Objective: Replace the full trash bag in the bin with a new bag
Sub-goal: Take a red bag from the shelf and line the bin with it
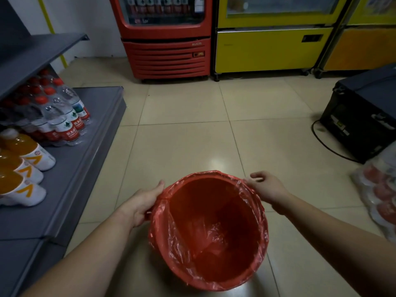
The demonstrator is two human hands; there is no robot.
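Note:
A round red bin stands on the tiled floor just in front of me. A thin red plastic bag lines it, folded over the rim all around, and the inside looks empty. My left hand grips the left rim over the folded bag. At the upper right rim, my right hand touches the bag's edge with curled fingers. No full trash bag is in view.
A grey shelf on the left holds packs of water bottles and orange drink bottles. A red cooler and yellow freezers stand ahead. A black appliance and wrapped bottles sit at right.

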